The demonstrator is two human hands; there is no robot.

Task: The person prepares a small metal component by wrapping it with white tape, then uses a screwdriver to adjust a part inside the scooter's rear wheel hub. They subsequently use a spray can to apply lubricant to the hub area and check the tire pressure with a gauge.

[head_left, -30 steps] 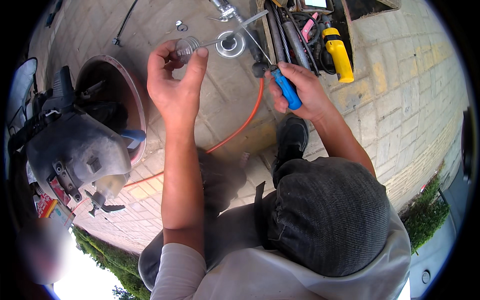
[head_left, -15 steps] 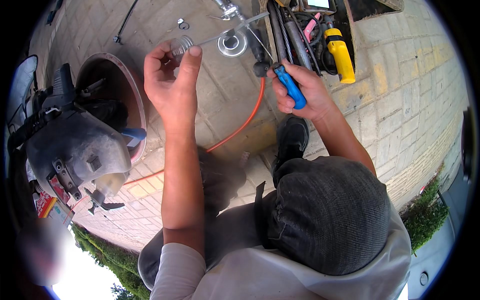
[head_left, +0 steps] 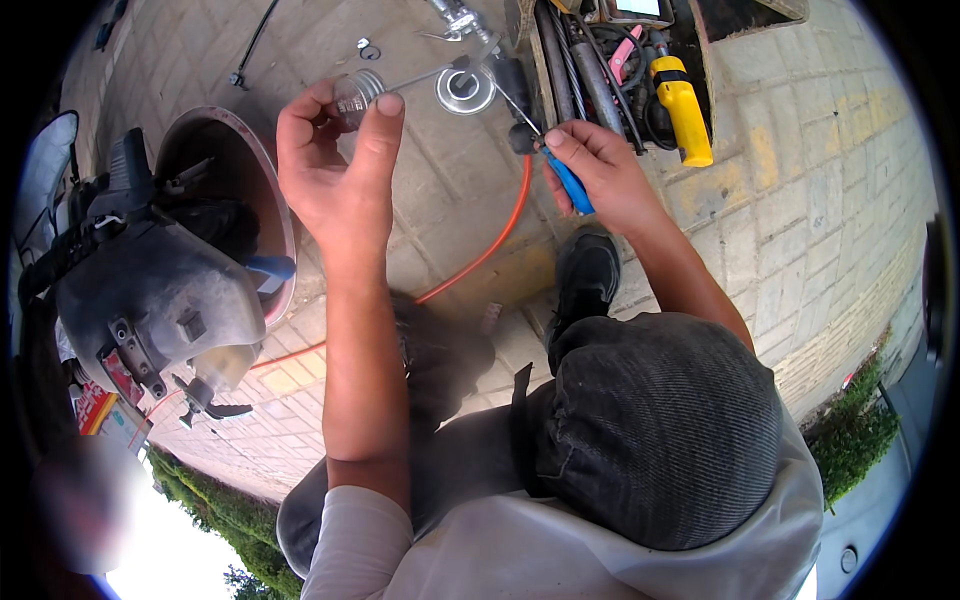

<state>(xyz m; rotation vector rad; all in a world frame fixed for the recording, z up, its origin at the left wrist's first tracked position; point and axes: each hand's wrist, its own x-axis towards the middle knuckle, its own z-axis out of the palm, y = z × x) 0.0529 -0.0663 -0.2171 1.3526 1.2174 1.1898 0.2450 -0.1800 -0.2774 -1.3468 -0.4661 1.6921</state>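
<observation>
My left hand (head_left: 345, 170) is closed around a small clear cup with a threaded rim (head_left: 357, 95). From beside its thumb a thin grey rod (head_left: 425, 76) reaches to the right, ending in a darker tip; I cannot make out whether the hand grips it too. My right hand (head_left: 608, 172) grips a screwdriver by its blue handle (head_left: 570, 184), its thin shaft slanting up and left. A round metal ring (head_left: 466, 90) lies on the paving beyond the hands. At the top, a shiny metal fitting with a lever (head_left: 462, 18) is partly cut off.
An open toolbox (head_left: 540, 70) with rods and a yellow-handled tool (head_left: 682, 110) stands at the far right. An orange hose (head_left: 500, 235) crosses the paving. At left are a large round bin (head_left: 275, 180) and a dusty grey machine housing (head_left: 160, 300).
My left hand has turned slightly, showing more of the clear cup. The right hand has shifted round the screwdriver, its fingers covering more of the handle.
</observation>
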